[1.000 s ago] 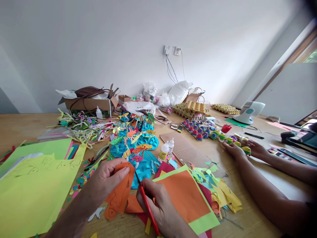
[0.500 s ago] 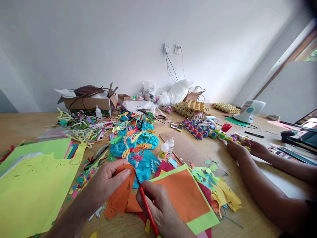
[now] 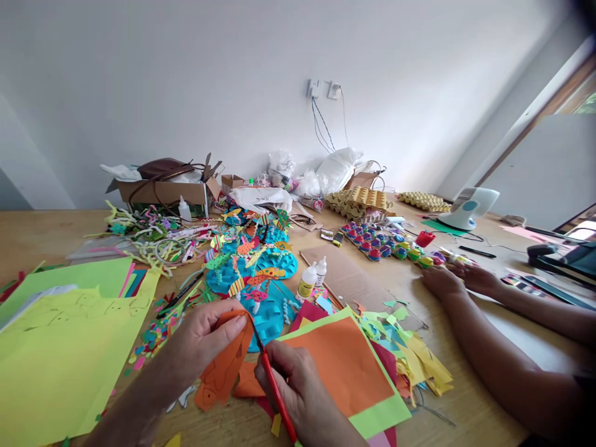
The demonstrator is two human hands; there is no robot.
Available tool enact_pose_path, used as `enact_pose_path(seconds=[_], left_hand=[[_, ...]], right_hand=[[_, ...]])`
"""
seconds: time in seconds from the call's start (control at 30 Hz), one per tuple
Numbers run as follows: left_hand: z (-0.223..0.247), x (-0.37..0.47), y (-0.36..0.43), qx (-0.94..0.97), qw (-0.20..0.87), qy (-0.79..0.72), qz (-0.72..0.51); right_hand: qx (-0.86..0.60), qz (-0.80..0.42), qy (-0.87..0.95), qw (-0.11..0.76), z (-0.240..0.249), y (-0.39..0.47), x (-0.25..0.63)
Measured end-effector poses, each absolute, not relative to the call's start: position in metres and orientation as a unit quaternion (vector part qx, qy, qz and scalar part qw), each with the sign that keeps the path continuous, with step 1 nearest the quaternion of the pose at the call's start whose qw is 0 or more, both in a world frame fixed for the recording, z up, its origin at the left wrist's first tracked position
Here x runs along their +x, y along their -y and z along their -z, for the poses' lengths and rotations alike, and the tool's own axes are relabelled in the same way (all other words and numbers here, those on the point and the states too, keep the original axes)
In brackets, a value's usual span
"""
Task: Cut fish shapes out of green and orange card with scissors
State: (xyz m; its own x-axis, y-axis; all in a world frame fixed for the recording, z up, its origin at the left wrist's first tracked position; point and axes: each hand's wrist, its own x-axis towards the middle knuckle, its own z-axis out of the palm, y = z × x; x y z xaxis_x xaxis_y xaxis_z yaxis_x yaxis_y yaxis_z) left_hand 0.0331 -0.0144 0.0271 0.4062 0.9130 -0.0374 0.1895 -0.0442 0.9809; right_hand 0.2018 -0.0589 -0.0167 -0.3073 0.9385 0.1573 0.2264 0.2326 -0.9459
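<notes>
An orange paper piece (image 3: 222, 371) with fish outlines drawn on it is pinched between the thumb and fingers of my left hand (image 3: 205, 338). My right hand (image 3: 298, 379) grips red-handled scissors (image 3: 278, 391), whose dark blades meet the paper's upper right edge. Beneath and right of my right hand lies a stack with an orange sheet (image 3: 347, 366) on light green and dark red paper. Another folded orange piece (image 3: 249, 380) rests between my hands. Just beyond them stand colourful paper fish (image 3: 258, 279) on blue painted bases (image 3: 267, 320).
Yellow paper (image 3: 69, 366) covers the left. Glue bottles (image 3: 307, 281) stand past the orange sheet, near cardboard (image 3: 344, 273). Paper scraps (image 3: 419, 360) lie to the right. Another person's hands (image 3: 444, 282) touch a painted egg carton (image 3: 419, 256). Pipe cleaners (image 3: 139, 233) and a box (image 3: 162, 195) sit behind.
The other person's nearer hand has shifted slightly left. My hands, the scissors and the orange piece keep nearly the same places.
</notes>
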Motion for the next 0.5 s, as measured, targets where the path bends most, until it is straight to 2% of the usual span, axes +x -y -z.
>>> enact_pose_path(seconds=[0.37, 0.5], left_hand=[[-0.012, 0.029, 0.010, 0.658, 0.503, -0.454, -0.329], [-0.015, 0.029, 0.011, 0.648, 0.530, -0.441, -0.323]], right_hand=[[-0.431, -0.446, 0.669, 0.409, 0.017, 0.059, 0.203], [-0.440, -0.432, 0.680, 0.396, 0.021, 0.061, 0.205]])
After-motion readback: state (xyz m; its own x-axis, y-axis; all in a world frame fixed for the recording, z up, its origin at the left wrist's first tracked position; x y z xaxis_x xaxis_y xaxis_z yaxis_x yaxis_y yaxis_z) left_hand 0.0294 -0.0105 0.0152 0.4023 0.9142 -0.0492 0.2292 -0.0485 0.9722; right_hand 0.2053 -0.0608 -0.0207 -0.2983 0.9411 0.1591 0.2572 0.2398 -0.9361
